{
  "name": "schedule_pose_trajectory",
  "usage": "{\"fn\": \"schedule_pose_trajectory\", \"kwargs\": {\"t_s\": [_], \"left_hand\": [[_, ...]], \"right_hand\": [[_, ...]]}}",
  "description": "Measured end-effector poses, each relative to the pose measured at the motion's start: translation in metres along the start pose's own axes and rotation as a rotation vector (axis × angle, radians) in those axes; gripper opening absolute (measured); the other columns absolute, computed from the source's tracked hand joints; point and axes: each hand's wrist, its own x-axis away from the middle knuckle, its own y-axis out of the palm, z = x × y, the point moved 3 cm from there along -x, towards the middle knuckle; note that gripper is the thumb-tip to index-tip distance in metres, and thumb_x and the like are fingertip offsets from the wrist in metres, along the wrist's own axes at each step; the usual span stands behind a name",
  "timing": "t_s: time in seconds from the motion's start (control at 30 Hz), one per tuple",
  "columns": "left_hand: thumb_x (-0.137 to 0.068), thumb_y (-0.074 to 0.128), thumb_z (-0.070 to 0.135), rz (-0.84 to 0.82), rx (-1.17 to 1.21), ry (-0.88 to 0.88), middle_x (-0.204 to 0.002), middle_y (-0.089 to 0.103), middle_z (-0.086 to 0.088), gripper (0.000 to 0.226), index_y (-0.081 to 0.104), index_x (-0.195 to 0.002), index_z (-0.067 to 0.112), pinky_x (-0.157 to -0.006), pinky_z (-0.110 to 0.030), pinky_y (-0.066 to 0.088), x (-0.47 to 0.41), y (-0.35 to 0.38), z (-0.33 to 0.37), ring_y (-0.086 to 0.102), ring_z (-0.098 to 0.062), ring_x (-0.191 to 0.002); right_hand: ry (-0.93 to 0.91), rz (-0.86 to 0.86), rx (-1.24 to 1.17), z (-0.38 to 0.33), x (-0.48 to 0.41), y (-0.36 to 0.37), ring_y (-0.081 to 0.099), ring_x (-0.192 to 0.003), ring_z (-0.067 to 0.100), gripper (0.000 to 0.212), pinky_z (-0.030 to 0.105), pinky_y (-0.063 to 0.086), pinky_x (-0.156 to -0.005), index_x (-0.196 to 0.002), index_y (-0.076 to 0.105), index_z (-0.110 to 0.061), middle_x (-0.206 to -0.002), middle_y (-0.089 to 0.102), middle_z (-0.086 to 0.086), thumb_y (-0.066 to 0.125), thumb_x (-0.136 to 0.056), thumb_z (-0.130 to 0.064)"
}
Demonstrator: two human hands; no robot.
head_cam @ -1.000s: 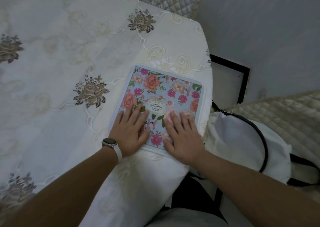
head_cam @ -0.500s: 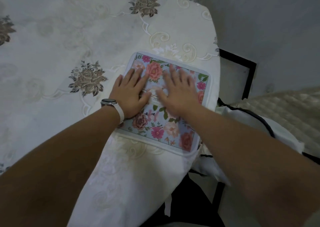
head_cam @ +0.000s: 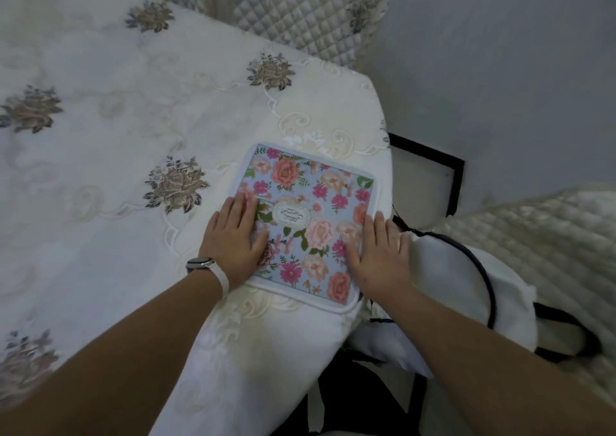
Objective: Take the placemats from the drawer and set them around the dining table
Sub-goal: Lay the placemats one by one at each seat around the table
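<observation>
I see the surface (head_cam: pixel 100 185), draped in a cream embroidered tablecloth, filling the left and far part of my view. A quilted chair back (head_cam: pixel 300 12) stands beyond its far edge, and a white bag (head_cam: pixel 450 285) with dark trim sits just off its right edge. The floral placemat (head_cam: pixel 310 209) lies flat at the surface's near right corner, close to the edge. Both my arms reach forward to it. My left hand (head_cam: pixel 235 239) lies palm down on its left border, fingers straight and close together. My right hand (head_cam: pixel 380 257) lies flat on its right border, fingers slightly spread, its outer side past the mat's edge. A white-strapped watch (head_cam: pixel 200 264) circles my left wrist.
</observation>
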Motion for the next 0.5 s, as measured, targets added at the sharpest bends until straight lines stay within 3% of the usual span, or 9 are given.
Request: {"fn": "schedule_pose_trajectory", "kwargs": {"t_s": [0.17,0.27,0.37,0.5], "left_hand": [[-0.094,0.015,0.055,-0.08,0.02,-0.012,-0.164,0.005,-0.001,0.067,0.013,-0.155,0.028,-0.119,-0.042,0.005,0.047,0.005,0.015,0.001,-0.019,-0.149],[-0.092,0.024,0.051,-0.119,0.027,0.011,-0.163,0.014,-0.001,0.066,0.022,-0.154,0.027,-0.12,-0.042,0.009,0.074,0.001,0.026,0.007,-0.021,-0.149],[-0.086,0.044,0.041,-0.151,0.097,0.056,-0.157,0.031,-0.009,0.066,0.042,-0.146,0.015,-0.117,-0.041,0.023,0.096,-0.007,0.04,0.026,-0.027,-0.144],[-0.094,0.056,0.033,-0.14,0.299,-0.08,-0.146,0.047,-0.005,0.053,0.045,-0.142,0.015,-0.109,-0.033,0.031,0.128,-0.025,0.059,0.042,-0.024,-0.133]], "right_hand": [[-0.097,-0.083,0.071,0.006,0.036,0.003,-0.002,-0.152,0.027,0.077,0.049,0.002,-0.121,-0.158,0.0,-0.019,-0.166,-0.002,0.007,0.015,-0.097,-0.063],[-0.178,-0.06,0.103,0.004,0.05,-0.009,0.017,-0.147,0.029,0.069,0.051,0.012,-0.119,-0.153,0.021,-0.018,-0.159,0.023,0.009,0.024,-0.097,-0.058],[-0.318,0.024,0.115,0.003,0.064,-0.023,0.04,-0.125,0.027,0.051,0.045,0.026,-0.109,-0.132,0.049,-0.019,-0.129,0.049,0.004,0.042,-0.089,-0.045],[-0.444,0.047,0.054,0.001,0.079,-0.04,0.046,-0.12,0.023,0.047,0.041,0.034,-0.107,-0.129,0.054,-0.017,-0.126,0.055,0.002,0.046,-0.088,-0.039]]}}
